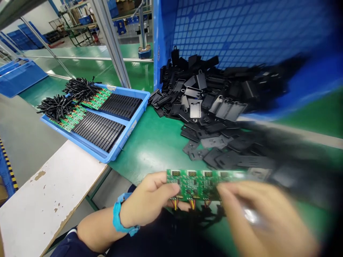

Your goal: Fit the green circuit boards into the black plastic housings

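A green circuit board panel (pixel 192 184) with a row of small digit displays is held level in front of me. Red, yellow and dark wires hang from its lower edge. My left hand (pixel 150 198), with a blue strap at the wrist, is closed on the panel's left end, thumb on top. Farther right, my right hand (pixel 257 214) pinches the panel with thumb and finger and is smeared by motion. A shiny spot shows by its palm; I cannot make out what it is. Black plastic cover plates (pixel 225 157) lie just beyond the panel.
A tipped blue crate (pixel 203 28) spills black plastic cases (pixel 195 109) onto the green table (pixel 142 142). To the left, a blue tray (pixel 115 153) holds wired boards (pixel 71 117) and rows of black cases (pixel 99 130). A metal post (pixel 111 39) rises behind the tray.
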`<state>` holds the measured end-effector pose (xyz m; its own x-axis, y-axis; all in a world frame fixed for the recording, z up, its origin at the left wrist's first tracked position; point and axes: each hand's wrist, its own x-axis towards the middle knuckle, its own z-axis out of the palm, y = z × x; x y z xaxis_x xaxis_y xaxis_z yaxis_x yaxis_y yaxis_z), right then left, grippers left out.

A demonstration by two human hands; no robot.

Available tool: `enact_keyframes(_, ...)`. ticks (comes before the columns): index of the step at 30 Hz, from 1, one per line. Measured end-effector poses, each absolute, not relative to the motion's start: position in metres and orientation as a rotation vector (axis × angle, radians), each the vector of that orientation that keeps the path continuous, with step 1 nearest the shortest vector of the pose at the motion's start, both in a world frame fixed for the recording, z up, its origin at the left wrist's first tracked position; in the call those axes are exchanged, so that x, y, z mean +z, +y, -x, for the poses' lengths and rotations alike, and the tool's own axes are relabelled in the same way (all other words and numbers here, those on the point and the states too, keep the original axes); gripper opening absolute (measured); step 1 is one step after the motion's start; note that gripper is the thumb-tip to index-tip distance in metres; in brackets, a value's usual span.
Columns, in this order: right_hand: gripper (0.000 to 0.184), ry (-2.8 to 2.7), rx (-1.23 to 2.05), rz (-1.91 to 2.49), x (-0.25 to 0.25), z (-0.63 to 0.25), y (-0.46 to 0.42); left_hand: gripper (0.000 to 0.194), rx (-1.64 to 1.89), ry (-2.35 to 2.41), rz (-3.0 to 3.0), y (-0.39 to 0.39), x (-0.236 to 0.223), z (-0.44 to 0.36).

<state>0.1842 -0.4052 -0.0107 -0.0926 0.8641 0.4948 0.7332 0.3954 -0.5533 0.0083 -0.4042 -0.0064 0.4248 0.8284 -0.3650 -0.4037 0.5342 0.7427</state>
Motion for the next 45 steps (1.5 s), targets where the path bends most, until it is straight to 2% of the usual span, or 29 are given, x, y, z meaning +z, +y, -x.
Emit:
enact_keyframes(4, 0.012, -1.841, 0.274, 1.445, -0.008, -0.187, -0.401, 0.021, 0.817, 0.790, -0.622, -0.407, -0.007, -0.009)
enact_keyframes(8, 0.008, -1.813, 0.314, 1.453, -0.009, -0.182, -0.398, 0.022, 0.788, 0.841, -0.678, -0.410, -0.008, -0.008)
enact_keyframes(22, 0.009, -1.798, 0.044, 1.375, -0.015, -0.181, -0.401, 0.022, 0.825, 0.961, -0.837, -0.418, -0.009, -0.012)
enact_keyframes(29, 0.006, -1.794, 0.335, 1.384, -0.010, -0.187, -0.395, 0.025, 0.773, 1.084, -0.989, -0.419, -0.003, -0.012)
enact_keyframes(36, 0.011, -1.884, 0.539, 1.345, -0.007, -0.193, -0.414, 0.024, 0.855, 1.050, -0.839, -0.416, -0.010, -0.013)
enact_keyframes(39, 0.013, -1.895, 0.554, 1.463, -0.025, -0.226, -0.423, 0.023, 0.839, 1.007, -0.727, -0.410, -0.008, -0.011)
enact_keyframes(45, 0.021, -1.905, 0.385, 1.898, -0.099, -0.281, -0.434, 0.020, 0.848, 0.888, -0.568, -0.406, -0.004, -0.010)
